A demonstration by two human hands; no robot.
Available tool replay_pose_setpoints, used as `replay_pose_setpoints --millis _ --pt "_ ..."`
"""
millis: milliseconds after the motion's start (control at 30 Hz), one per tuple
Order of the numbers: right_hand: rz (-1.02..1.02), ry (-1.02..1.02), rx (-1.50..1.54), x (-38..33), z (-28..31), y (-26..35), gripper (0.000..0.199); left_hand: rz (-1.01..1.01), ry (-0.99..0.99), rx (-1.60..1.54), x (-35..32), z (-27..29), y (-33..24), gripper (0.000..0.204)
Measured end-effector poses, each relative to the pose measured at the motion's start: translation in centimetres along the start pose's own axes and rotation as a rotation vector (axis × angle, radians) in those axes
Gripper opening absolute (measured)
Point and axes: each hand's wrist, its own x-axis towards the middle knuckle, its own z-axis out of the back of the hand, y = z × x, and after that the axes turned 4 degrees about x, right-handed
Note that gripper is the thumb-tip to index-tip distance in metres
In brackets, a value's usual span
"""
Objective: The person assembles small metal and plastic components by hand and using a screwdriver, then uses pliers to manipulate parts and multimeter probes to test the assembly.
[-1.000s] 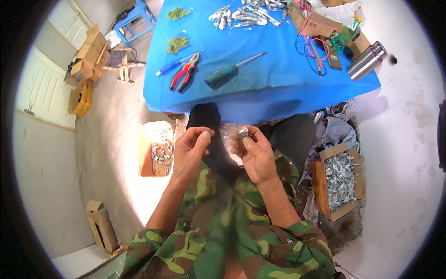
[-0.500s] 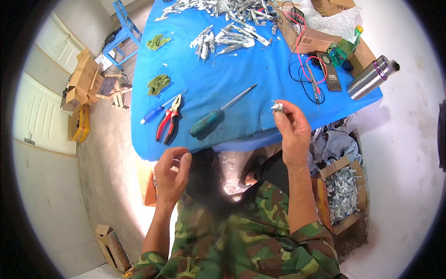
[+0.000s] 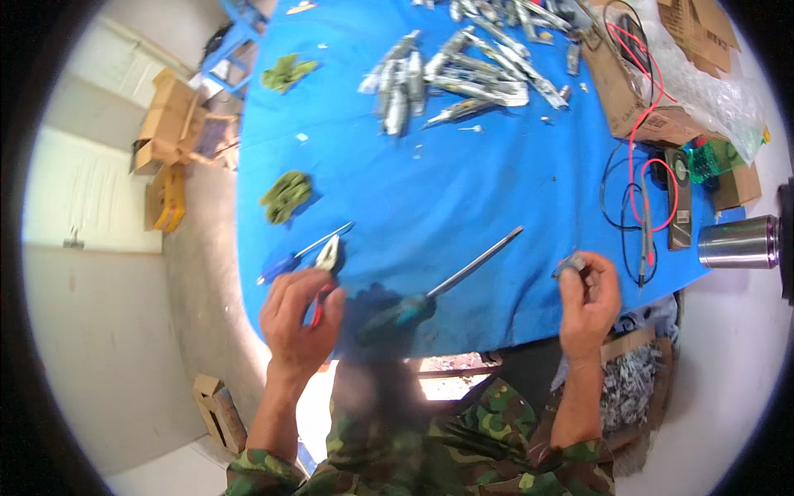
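Two hands work at the blue table's [image 3: 463, 190] near edge. My right hand [image 3: 589, 299] pinches a small metal part [image 3: 571, 265] in its fingertips: probably light, stiff, slippery. My left hand [image 3: 298, 318] curls over red-handled pliers [image 3: 324, 273], best gripped by their handles.

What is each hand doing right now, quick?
Left hand: closing over the red-handled pliers on the blue table; full grip cannot be told.
Right hand: closed, holding a small metal part at its fingertips.

Pliers [image 3: 324, 273] half under left hand [image 3: 299, 318]
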Motion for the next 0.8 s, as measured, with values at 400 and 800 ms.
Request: replay_pose_setpoints --millis 400,800 --pt "0.121 0.034 -0.144 0.2 -0.4 1.5 0.022 -0.084 0.210 -0.164 -0.8 -2.3 -4.2 0.028" --pt "0.349 -0.096 -0.052 -5.8 0.5 2.6 0.023 -0.183 -0.018 -0.107 -4.4 -5.6 -3.0 0.032"
